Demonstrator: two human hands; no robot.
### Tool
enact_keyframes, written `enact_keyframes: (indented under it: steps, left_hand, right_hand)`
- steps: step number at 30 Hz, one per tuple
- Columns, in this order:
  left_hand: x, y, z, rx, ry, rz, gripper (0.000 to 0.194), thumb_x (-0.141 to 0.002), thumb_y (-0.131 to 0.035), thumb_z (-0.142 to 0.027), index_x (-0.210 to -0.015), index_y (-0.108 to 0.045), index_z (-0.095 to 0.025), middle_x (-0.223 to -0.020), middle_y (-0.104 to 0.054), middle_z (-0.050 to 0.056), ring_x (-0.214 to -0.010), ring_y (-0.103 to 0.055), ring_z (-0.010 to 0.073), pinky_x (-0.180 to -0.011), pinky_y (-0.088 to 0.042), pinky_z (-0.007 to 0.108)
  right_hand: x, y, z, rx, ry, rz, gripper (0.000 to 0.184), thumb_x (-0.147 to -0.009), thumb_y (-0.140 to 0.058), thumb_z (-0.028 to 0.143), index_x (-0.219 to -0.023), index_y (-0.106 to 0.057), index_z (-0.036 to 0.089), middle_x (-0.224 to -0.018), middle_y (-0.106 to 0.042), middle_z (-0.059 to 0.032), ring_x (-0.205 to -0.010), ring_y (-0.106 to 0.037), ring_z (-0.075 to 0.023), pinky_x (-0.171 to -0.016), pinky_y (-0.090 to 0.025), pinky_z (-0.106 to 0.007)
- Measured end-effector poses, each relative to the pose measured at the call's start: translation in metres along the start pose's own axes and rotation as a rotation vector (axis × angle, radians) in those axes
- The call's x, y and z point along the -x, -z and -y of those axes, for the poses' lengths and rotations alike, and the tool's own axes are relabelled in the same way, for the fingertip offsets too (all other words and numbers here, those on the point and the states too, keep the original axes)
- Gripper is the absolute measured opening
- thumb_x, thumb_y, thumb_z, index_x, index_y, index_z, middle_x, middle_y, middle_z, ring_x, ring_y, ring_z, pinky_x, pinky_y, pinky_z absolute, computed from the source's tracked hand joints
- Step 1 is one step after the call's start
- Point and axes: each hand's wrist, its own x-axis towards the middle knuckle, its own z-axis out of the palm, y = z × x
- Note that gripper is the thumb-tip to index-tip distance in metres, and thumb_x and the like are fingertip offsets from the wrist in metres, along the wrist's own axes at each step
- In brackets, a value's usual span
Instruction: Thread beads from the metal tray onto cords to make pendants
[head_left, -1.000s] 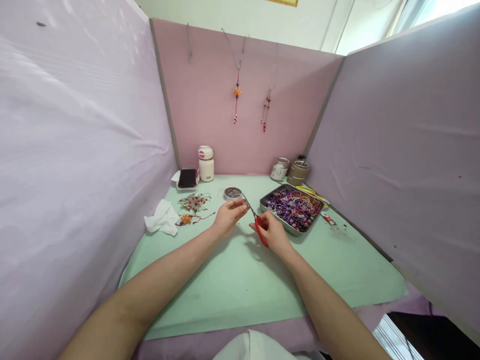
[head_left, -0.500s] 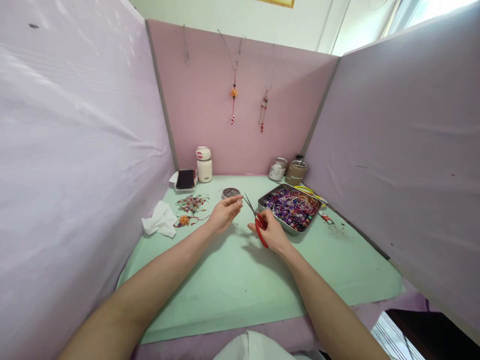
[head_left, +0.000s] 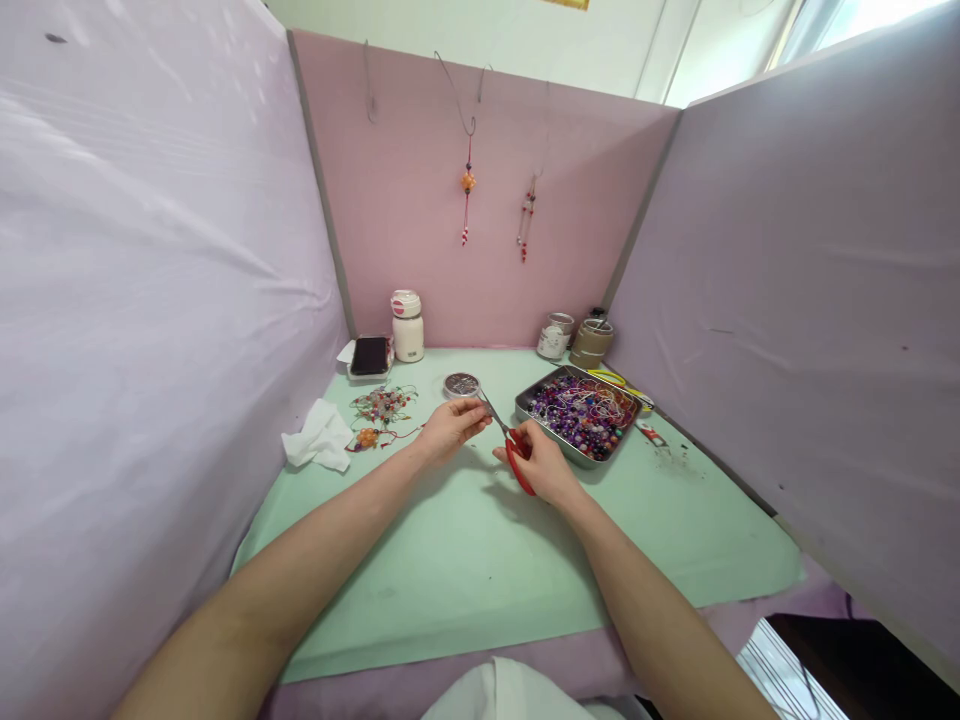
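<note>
My right hand [head_left: 541,462] grips the red handles of a pair of scissors [head_left: 519,466], whose blades point up and to the left. At the blades, the fingertips of my left hand [head_left: 452,428] are pinched together; whatever they hold is too small to make out. Just behind the left fingers stands a small round tin [head_left: 461,385] of tiny metallic pieces. To the right of the scissors sits a metal tray [head_left: 587,459] full of purple and mixed beads with tangled cord.
Strung beads [head_left: 383,404], an orange bead ornament [head_left: 367,438] and a crumpled tissue [head_left: 318,435] lie left. Behind stand a dark-topped box [head_left: 371,357], a white bottle [head_left: 408,328] and jars [head_left: 592,343]. Yellow-handled scissors [head_left: 609,377] lie behind the tray. Bead pendants [head_left: 468,182] hang above.
My left fingers have moved slightly right and down, closer to the scissor blades. The blades look closer together than before. The right hand keeps its grip on the handles.
</note>
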Motion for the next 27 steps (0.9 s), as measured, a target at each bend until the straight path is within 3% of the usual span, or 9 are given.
enact_keyframes:
  steps: [7, 11, 15, 19, 21, 23, 27]
  left_hand:
    - [-0.001, 0.002, 0.002, 0.010, 0.016, 0.002, 0.028, -0.059, -0.080, -0.025, -0.078, -0.064, -0.013, -0.074, -0.065, 0.003, -0.069, -0.061, 0.0099, -0.082, -0.049, 0.030]
    - [0.001, 0.002, 0.002, -0.009, 0.027, 0.015, 0.028, -0.061, -0.079, -0.024, -0.083, -0.066, -0.013, -0.084, -0.068, 0.007, -0.073, -0.063, 0.0115, -0.085, -0.048, 0.032]
    - [0.002, 0.001, 0.004, -0.015, 0.034, 0.049, 0.031, -0.060, -0.080, -0.025, -0.087, -0.068, -0.014, -0.095, -0.068, 0.010, -0.083, -0.064, 0.0142, -0.088, -0.047, 0.032]
    - [0.004, 0.000, 0.010, -0.133, 0.014, 0.018, 0.033, -0.058, -0.080, -0.028, -0.086, -0.068, -0.016, -0.097, -0.067, 0.009, -0.080, -0.063, 0.0139, -0.079, -0.049, 0.029]
    - [0.005, 0.000, 0.015, -0.259, -0.001, -0.020, 0.033, -0.058, -0.079, -0.030, -0.087, -0.068, -0.018, -0.094, -0.066, 0.007, -0.072, -0.061, 0.0130, -0.069, -0.048, 0.028]
    - [0.006, 0.000, 0.021, -0.372, -0.032, -0.028, 0.031, -0.059, -0.076, -0.032, -0.085, -0.067, -0.019, -0.088, -0.066, 0.006, -0.069, -0.059, 0.0133, -0.064, -0.047, 0.027]
    - [0.007, 0.001, 0.034, -0.612, -0.188, 0.047, 0.020, -0.067, -0.069, -0.032, -0.082, -0.068, -0.020, -0.080, -0.065, 0.005, -0.073, -0.059, 0.0165, -0.069, -0.046, 0.029]
  right_hand:
    - [-0.001, 0.003, -0.003, 0.069, 0.002, 0.008, 0.041, -0.067, -0.063, 0.056, -0.069, -0.038, 0.023, -0.059, -0.053, 0.0046, -0.052, -0.043, -0.0132, -0.051, -0.031, -0.025]
    - [-0.003, 0.006, -0.006, 0.067, -0.002, -0.041, 0.041, -0.068, -0.063, 0.057, -0.072, -0.040, 0.023, -0.060, -0.055, 0.0031, -0.054, -0.046, -0.0144, -0.053, -0.033, -0.026]
    - [-0.010, 0.021, -0.009, 0.000, -0.009, -0.273, 0.039, -0.070, -0.062, 0.055, -0.080, -0.045, 0.022, -0.070, -0.060, -0.0011, -0.060, -0.051, -0.0165, -0.060, -0.039, -0.029]
    - [-0.020, 0.059, -0.024, -0.030, -0.018, -0.684, 0.042, -0.073, -0.060, 0.050, -0.096, -0.045, 0.019, -0.088, -0.061, -0.0073, -0.075, -0.056, -0.0194, -0.071, -0.044, -0.032]
    - [-0.022, 0.083, -0.043, 0.041, -0.107, -0.870, 0.042, -0.074, -0.058, 0.044, -0.103, -0.045, 0.017, -0.097, -0.059, -0.0109, -0.085, -0.056, -0.0217, -0.080, -0.043, -0.035]
    - [-0.020, 0.106, -0.068, 0.147, -0.238, -0.951, 0.040, -0.074, -0.054, 0.035, -0.107, -0.045, 0.014, -0.104, -0.057, -0.0153, -0.094, -0.054, -0.0252, -0.087, -0.041, -0.039]
    - [-0.012, 0.135, -0.119, 0.298, -0.399, -0.952, 0.042, -0.067, -0.056, 0.028, -0.105, -0.050, 0.010, -0.107, -0.053, -0.0207, -0.110, -0.044, -0.0321, -0.096, -0.034, -0.044]
